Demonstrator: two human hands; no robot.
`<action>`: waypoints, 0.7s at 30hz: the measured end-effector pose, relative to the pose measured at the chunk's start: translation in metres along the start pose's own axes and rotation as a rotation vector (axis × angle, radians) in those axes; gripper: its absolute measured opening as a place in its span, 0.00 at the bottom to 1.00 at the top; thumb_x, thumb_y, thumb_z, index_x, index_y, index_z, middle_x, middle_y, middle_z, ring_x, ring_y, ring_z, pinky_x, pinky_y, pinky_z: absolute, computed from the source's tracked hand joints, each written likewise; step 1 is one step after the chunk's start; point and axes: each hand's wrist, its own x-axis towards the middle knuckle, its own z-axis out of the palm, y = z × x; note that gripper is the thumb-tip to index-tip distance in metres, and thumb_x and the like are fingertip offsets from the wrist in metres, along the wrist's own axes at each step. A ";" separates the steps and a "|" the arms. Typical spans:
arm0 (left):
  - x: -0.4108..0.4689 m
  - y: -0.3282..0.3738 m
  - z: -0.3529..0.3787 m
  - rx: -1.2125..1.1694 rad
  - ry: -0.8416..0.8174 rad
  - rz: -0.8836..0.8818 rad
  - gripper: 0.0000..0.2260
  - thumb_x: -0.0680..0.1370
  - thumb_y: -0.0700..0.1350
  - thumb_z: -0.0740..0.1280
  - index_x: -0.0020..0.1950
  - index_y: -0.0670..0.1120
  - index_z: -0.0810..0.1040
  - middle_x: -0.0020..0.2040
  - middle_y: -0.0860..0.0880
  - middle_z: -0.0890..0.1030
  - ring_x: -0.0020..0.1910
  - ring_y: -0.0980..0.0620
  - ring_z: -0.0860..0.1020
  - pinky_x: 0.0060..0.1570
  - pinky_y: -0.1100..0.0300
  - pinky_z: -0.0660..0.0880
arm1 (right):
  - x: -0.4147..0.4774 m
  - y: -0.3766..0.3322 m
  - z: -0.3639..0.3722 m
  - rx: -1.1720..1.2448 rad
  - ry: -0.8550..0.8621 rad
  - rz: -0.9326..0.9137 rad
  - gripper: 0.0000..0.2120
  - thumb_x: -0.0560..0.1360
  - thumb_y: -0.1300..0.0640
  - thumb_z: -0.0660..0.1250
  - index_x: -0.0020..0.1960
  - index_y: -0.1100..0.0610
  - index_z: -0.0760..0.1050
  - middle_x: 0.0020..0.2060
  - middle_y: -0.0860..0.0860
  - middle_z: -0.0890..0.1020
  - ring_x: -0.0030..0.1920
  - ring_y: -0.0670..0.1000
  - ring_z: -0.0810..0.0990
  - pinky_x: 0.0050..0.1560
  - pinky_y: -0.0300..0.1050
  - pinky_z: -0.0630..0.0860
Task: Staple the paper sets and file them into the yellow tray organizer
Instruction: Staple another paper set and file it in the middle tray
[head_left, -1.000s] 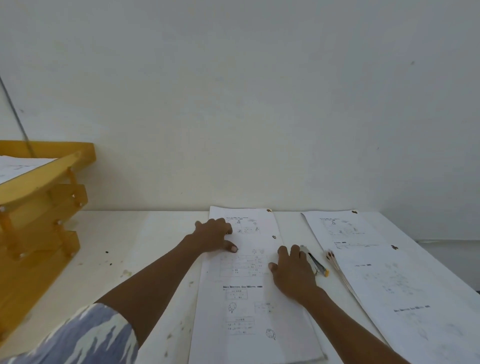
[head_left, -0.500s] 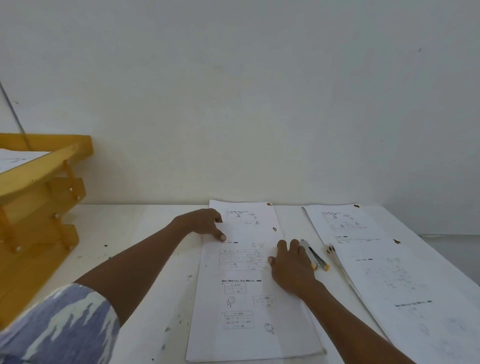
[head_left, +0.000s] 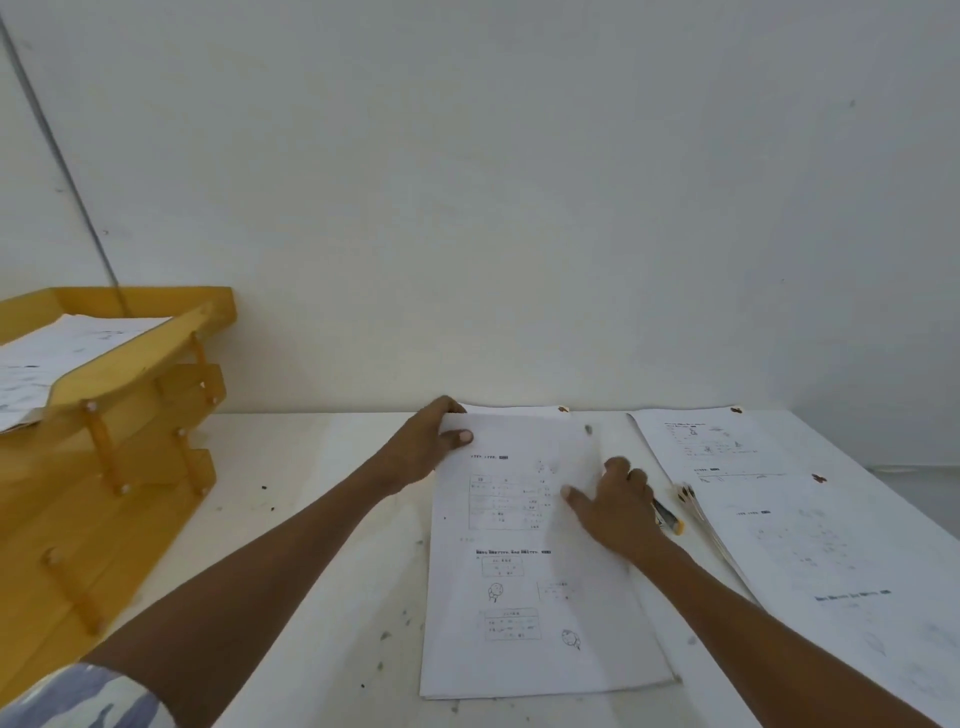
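Item: paper set (head_left: 540, 561), flat on counter (head_left: 322, 519), centre. Left hand (head_left: 426, 447) at its top-left corner, thumb over, fingers curled under the edge: pinching it. Right hand (head_left: 618, 512) lay flat on right margin, fingers spread, gripping nothing. Stapler (head_left: 667, 517) just beside right hand, untouched. Yellow tray organizer (head_left: 119, 415) w/ sheets in top tier, well apart at left. Second stack (head_left: 810, 530) waited at right. Est. status: some filed; this set prob. unstapled, can't confirm; more left.

Both forearms are bare to the left hand (head_left: 423, 447) and right hand (head_left: 618, 514), no rings, watch or bands showing, and the left upper arm wears a short sleeve (head_left: 83, 696) patterned in pale blue-grey and white blotches.
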 end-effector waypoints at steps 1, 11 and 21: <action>-0.005 0.004 -0.006 -0.032 0.027 0.021 0.06 0.82 0.45 0.68 0.53 0.45 0.72 0.49 0.48 0.78 0.47 0.48 0.76 0.44 0.52 0.75 | 0.000 -0.005 -0.006 0.091 0.059 0.002 0.37 0.74 0.43 0.70 0.71 0.62 0.59 0.67 0.61 0.66 0.69 0.62 0.66 0.67 0.56 0.67; -0.043 0.044 -0.082 -0.466 0.294 0.024 0.19 0.80 0.48 0.71 0.67 0.48 0.69 0.61 0.45 0.80 0.59 0.43 0.81 0.57 0.42 0.81 | -0.022 -0.068 -0.046 1.012 -0.326 -0.107 0.16 0.78 0.53 0.69 0.65 0.53 0.77 0.55 0.48 0.86 0.57 0.52 0.84 0.57 0.53 0.79; -0.113 0.036 -0.121 -0.469 0.350 0.212 0.15 0.85 0.46 0.62 0.72 0.47 0.73 0.64 0.49 0.83 0.59 0.48 0.84 0.54 0.50 0.83 | -0.049 -0.157 -0.035 1.005 -0.132 -0.384 0.14 0.81 0.52 0.65 0.65 0.52 0.76 0.55 0.47 0.85 0.53 0.47 0.85 0.51 0.43 0.82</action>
